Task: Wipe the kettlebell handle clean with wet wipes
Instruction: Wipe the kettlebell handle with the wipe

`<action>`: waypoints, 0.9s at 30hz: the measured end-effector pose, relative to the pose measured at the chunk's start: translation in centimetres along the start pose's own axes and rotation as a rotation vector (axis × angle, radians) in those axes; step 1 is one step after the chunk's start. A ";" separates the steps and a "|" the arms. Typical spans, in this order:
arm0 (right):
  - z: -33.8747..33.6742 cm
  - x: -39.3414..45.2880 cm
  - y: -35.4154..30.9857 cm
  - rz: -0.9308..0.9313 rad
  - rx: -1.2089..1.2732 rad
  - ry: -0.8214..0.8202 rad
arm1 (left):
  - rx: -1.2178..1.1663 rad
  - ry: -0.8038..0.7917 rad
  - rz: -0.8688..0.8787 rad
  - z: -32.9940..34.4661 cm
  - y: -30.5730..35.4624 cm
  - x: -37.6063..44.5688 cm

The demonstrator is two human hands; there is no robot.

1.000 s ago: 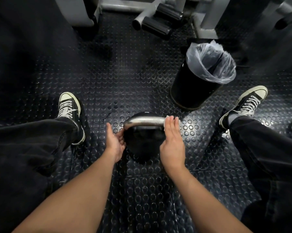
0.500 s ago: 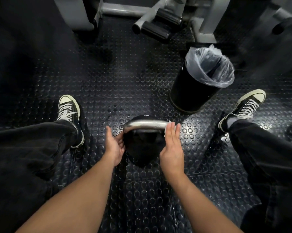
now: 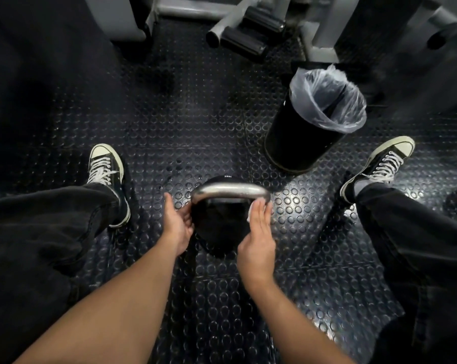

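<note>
Flat-fingered, my right hand (image 3: 257, 239) pressed a white wipe (image 3: 251, 212) against the kettlebell (image 3: 217, 224) handle's right end at frame centre; my left hand (image 3: 178, 225) steadied it, on studded black rubber flooring (image 3: 185, 122), lined bin (image 3: 314, 127) upper right.

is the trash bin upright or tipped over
Upright. The bin stands on its base on the studded floor, its bag-lined mouth facing up. What is inside cannot be told.

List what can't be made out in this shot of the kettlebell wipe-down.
Head view only:
- Wet wipe: mostly hidden under the right hand.
- Left hand fingertips: hidden behind the kettlebell.
- Marking on top of the bell: too small to read.
- Bin contents: hidden by its liner.
</note>
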State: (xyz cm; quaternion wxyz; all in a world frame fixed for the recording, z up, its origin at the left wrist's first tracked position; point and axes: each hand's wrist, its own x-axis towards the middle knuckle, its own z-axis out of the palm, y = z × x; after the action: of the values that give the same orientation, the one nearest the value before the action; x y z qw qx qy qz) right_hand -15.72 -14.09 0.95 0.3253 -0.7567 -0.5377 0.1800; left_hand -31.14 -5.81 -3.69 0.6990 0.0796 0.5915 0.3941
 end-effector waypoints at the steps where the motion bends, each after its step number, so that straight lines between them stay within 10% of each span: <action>1: -0.3 -0.4 -0.6 0.136 0.114 0.004 | -0.005 0.000 0.002 0.0 0.0 0.0; 5: -2.1 1.8 -3.3 0.704 0.441 0.146 | -0.026 0.009 -0.004 0.0 -0.1 -0.2; 11: -3.1 6.3 -4.7 0.953 0.681 0.114 | -0.008 -0.013 -0.004 -0.2 0.0 0.1; 27: -6.1 7.4 -6.1 0.442 0.043 -0.244 | -0.015 -0.043 -0.008 -0.2 0.1 0.2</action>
State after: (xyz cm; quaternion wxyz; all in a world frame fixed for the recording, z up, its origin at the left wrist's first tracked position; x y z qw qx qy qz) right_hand -13.52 -7.73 10.14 0.2266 -0.8216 -0.3905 0.3480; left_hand -31.36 -5.74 -3.84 0.7137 0.0801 0.5737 0.3938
